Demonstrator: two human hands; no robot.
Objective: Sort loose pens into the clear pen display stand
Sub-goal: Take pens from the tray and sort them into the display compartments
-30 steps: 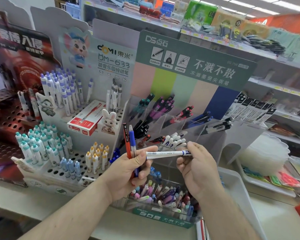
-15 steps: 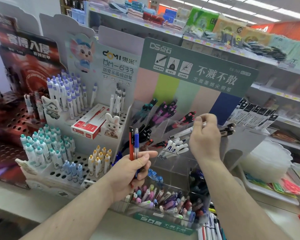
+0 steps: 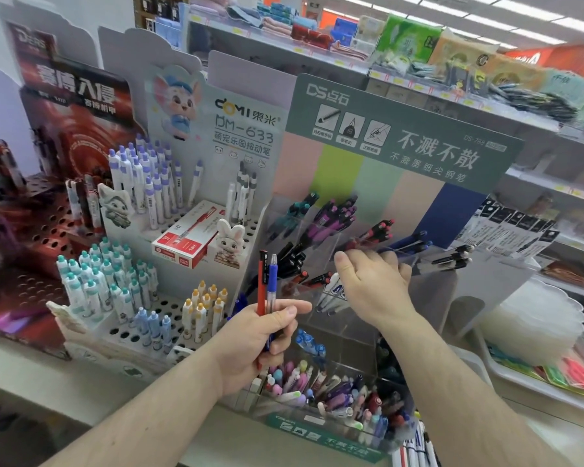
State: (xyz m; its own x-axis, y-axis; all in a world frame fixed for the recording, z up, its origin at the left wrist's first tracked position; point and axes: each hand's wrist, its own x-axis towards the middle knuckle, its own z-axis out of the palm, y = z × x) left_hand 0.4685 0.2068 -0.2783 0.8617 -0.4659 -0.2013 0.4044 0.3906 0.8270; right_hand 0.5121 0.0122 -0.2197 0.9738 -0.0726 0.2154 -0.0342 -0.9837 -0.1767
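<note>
At the centre of the frame the left hand [image 3: 260,335] grips two pens upright, a red pen [image 3: 261,284] and a blue pen [image 3: 272,281] side by side, their tops standing clear above the fist; the fingers curl round the barrels while the forefinger points out to the right. Just right of centre the right hand [image 3: 373,284] reaches into the clear pen display stand [image 3: 344,318], back of the hand toward the camera, thumb out to the left. Its fingers bend over the edge of a compartment and their tips are hidden, so whether they hold a pen cannot be told. White pens [image 3: 331,291] lie in the compartment just left of that hand, touching its thumb side. Above, the stand's upper compartments hold teal, purple, red, blue and black pens slanting up to the right. At the lower centre a clear bin [image 3: 338,429] is full of mixed pens. At the left of the frame a white pegged rack [image 3: 125,332] carries capped pens, with a red pen box [image 3: 182,244] on its step
</note>
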